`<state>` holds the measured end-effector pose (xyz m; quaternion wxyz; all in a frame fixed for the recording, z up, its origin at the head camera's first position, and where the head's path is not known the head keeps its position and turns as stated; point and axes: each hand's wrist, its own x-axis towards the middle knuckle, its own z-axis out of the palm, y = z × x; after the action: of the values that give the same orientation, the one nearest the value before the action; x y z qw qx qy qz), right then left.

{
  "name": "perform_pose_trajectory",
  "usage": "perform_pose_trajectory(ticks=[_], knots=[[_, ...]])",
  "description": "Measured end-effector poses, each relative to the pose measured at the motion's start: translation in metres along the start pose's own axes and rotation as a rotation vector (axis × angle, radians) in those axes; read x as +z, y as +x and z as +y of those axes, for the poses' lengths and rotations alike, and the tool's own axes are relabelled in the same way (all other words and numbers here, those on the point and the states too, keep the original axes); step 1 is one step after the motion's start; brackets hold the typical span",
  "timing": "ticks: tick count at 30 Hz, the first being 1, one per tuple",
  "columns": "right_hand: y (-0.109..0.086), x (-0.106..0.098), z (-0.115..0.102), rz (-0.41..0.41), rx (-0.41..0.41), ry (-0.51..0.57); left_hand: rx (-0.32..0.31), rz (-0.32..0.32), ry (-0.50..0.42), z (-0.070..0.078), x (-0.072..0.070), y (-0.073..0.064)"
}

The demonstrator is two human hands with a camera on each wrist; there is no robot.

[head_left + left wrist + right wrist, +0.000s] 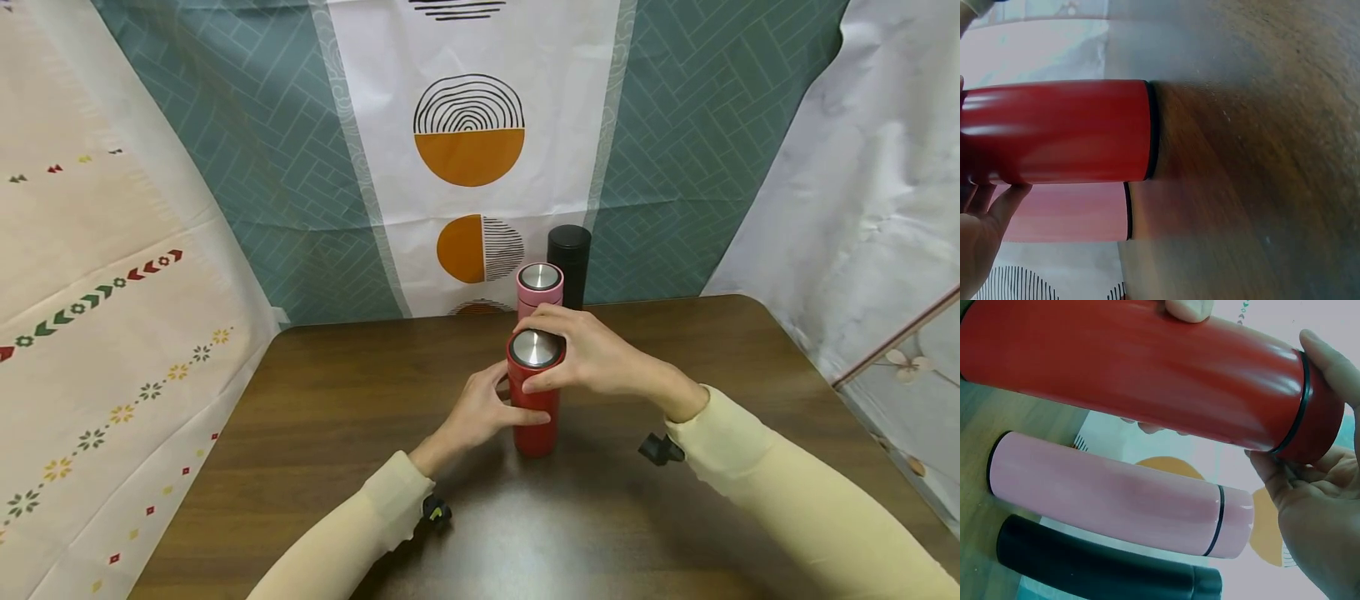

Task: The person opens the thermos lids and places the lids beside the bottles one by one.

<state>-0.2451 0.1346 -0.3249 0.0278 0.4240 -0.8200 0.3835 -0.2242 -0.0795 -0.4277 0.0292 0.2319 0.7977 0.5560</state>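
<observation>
A red thermos flask (534, 433) with a steel-topped lid stands upright on the brown table. My left hand (480, 410) grips its body from the left, thumb across the front. From the right, my right hand (596, 350) holds the lid (1322, 419), thumb on the near side and fingers round the far side. Behind the red flask is a pink thermos (1110, 494), partly hidden in the head view. A black thermos (572, 262) stands farther back, beside the pink one.
The wooden table (337, 400) has rounded far corners. A patterned cloth (262, 167) hangs behind it, with a cream cloth (112, 292) on the left and a pale one (840, 208) on the right. Small dark devices sit at both wrists.
</observation>
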Motion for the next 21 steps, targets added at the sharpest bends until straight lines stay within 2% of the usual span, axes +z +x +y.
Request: perform_pose_trajectory(ticks=[3, 6, 10, 14, 18, 21], knots=[[0.0, 0.0, 0.002, 0.0, 0.003, 0.009, -0.005, 0.002, 0.008, 0.0, 0.0, 0.0], [-0.004, 0.005, 0.001, 0.029, 0.064, 0.048, 0.005, 0.005, 0.0, 0.001, 0.0, 0.001], [-0.012, 0.017, -0.003, 0.118, 0.181, 0.103, 0.024, 0.018, -0.005, 0.002, 0.003, 0.0], [-0.015, 0.029, -0.008, 0.226, 0.246, 0.123, 0.023, 0.038, 0.008, 0.002, 0.004, -0.001], [-0.015, 0.035, -0.011, 0.302, 0.262, 0.132, 0.028, 0.04, 0.015, 0.001, 0.005, -0.001], [-0.016, 0.036, -0.009, 0.325, 0.249, 0.146, 0.002, 0.029, 0.002, 0.001, 0.004, -0.001]])
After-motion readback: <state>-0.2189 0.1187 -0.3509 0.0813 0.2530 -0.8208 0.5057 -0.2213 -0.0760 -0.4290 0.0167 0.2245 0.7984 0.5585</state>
